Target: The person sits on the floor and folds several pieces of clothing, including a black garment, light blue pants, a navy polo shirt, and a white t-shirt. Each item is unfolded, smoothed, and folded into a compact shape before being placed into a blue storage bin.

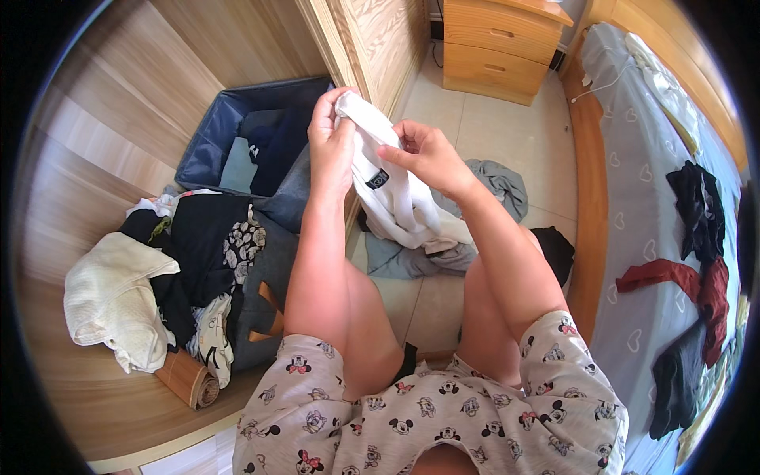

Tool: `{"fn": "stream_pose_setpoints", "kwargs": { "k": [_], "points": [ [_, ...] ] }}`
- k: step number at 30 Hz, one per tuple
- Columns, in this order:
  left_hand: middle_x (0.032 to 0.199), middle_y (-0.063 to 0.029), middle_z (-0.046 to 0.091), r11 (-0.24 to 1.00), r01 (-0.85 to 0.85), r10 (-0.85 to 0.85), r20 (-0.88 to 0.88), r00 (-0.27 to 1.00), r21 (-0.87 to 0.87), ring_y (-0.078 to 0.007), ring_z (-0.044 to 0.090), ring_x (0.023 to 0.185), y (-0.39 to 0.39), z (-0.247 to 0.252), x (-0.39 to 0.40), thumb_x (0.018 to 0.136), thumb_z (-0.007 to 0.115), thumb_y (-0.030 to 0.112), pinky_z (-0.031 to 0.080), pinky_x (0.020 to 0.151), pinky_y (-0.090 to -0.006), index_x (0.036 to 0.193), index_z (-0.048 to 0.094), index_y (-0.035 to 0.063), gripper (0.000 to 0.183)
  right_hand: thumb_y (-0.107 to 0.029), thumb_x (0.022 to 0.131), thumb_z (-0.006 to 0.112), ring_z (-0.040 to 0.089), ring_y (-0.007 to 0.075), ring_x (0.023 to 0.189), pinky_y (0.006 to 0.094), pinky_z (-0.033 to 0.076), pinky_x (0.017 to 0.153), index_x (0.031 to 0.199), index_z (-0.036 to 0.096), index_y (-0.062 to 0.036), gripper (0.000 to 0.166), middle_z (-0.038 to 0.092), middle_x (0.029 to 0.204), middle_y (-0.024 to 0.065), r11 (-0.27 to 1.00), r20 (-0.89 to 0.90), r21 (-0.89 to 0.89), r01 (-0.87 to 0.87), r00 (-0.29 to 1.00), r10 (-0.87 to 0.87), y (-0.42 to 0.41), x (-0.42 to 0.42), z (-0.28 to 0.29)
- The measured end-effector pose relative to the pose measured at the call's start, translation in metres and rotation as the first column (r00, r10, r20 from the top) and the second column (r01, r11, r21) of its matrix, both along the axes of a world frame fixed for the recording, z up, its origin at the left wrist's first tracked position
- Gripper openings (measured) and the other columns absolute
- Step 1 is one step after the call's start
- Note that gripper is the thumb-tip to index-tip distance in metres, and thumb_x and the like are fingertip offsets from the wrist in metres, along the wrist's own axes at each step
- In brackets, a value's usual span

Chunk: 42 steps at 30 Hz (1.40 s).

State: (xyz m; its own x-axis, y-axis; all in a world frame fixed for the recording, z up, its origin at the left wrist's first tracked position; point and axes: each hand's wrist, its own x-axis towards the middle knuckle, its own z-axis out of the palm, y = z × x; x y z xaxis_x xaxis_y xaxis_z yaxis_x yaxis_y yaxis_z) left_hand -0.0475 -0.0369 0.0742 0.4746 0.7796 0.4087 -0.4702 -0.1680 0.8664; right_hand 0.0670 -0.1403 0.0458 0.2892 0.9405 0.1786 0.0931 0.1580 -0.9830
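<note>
A white knit garment (392,196) with a small black label hangs between my two hands, its lower part draping toward the floor. My left hand (333,139) grips its upper edge, thumb in front and fingers behind. On the garment's right edge, my right hand (424,151) pinches the cloth between thumb and bent fingers. Behind my left hand stands an open dark blue fabric storage box (205,139) with folded dark clothing (279,151) and a light blue piece (237,169) inside. Grey clothes (392,258) lie on the floor below the white garment.
A second fabric box (255,320) at left is heaped with clothes, a cream garment (116,297) on top. Beside it lies a rolled bamboo mat (189,380). A wooden bed (588,237) with scattered clothes runs along the right. A wooden nightstand (496,56) stands ahead.
</note>
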Motion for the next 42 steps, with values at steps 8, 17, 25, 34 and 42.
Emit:
{"fn": "stream_pose_setpoints", "kwargs": {
  "k": [8, 17, 25, 34, 42],
  "points": [
    [0.105, -0.0037, 0.058, 0.989, -0.148, 0.146, 0.062, 0.987, 0.027, -0.0108, 0.055, 0.093, 0.009, 0.000, -0.003, 0.092, 0.046, -0.002, 0.044, 0.084, -0.0238, 0.115, 0.055, 0.0036, 0.025, -0.011, 0.082, 0.070, 0.055, 0.0075, 0.079, 0.0230, 0.044, 0.072, 0.094, 0.060, -0.0048, 0.017, 0.061, 0.086, -0.0001, 0.981, -0.152, -0.122, -0.151, 0.979, 0.132, -0.022, 0.002, 0.021],
    [0.109, -0.0051, 0.059, 0.976, -0.204, 0.204, -0.001, 0.979, 0.081, -0.0104, 0.055, 0.097, 0.009, -0.004, 0.006, 0.092, 0.047, -0.002, 0.044, 0.086, -0.0236, 0.116, 0.055, 0.0027, 0.026, -0.006, 0.082, 0.068, 0.054, 0.0067, 0.075, 0.0208, 0.044, 0.068, 0.094, 0.061, -0.0026, 0.014, 0.062, 0.085, -0.0006, 0.987, -0.033, 0.051, 0.154, 0.988, -0.153, -0.026, 0.018, 0.021],
    [0.100, -0.0053, 0.060, 0.976, -0.211, 0.217, 0.124, 0.968, -0.061, -0.0109, 0.057, 0.088, 0.020, -0.007, 0.002, 0.092, 0.052, 0.004, 0.047, 0.079, -0.0242, 0.111, 0.056, 0.0016, 0.019, -0.004, 0.078, 0.070, 0.055, 0.0081, 0.076, 0.0224, 0.045, 0.067, 0.096, 0.062, 0.0005, 0.020, 0.062, 0.083, 0.0010, 0.990, 0.094, -0.099, 0.095, 0.992, -0.086, -0.030, 0.046, 0.009],
    [0.102, -0.0048, 0.059, 0.941, -0.287, 0.320, 0.193, 0.928, -0.178, -0.0134, 0.058, 0.091, 0.040, -0.003, -0.015, 0.092, 0.053, 0.004, 0.049, 0.080, -0.0262, 0.108, 0.057, 0.0038, 0.016, -0.007, 0.079, 0.068, 0.054, 0.0080, 0.072, 0.0225, 0.044, 0.063, 0.091, 0.065, -0.0001, 0.014, 0.061, 0.079, 0.0005, 0.970, 0.259, -0.118, 0.212, 0.950, -0.176, -0.034, 0.065, 0.003],
    [0.097, -0.0044, 0.060, 0.916, -0.321, 0.371, 0.201, 0.907, -0.240, -0.0142, 0.059, 0.088, 0.048, -0.002, -0.022, 0.091, 0.056, 0.007, 0.050, 0.079, -0.0272, 0.107, 0.058, 0.0056, 0.016, -0.021, 0.089, 0.062, 0.054, 0.0062, 0.074, 0.0225, 0.044, 0.065, 0.092, 0.063, -0.0037, 0.018, 0.060, 0.080, -0.0016, 0.955, -0.018, -0.239, 0.179, 0.982, -0.188, -0.037, 0.067, 0.015]
  ]
}}
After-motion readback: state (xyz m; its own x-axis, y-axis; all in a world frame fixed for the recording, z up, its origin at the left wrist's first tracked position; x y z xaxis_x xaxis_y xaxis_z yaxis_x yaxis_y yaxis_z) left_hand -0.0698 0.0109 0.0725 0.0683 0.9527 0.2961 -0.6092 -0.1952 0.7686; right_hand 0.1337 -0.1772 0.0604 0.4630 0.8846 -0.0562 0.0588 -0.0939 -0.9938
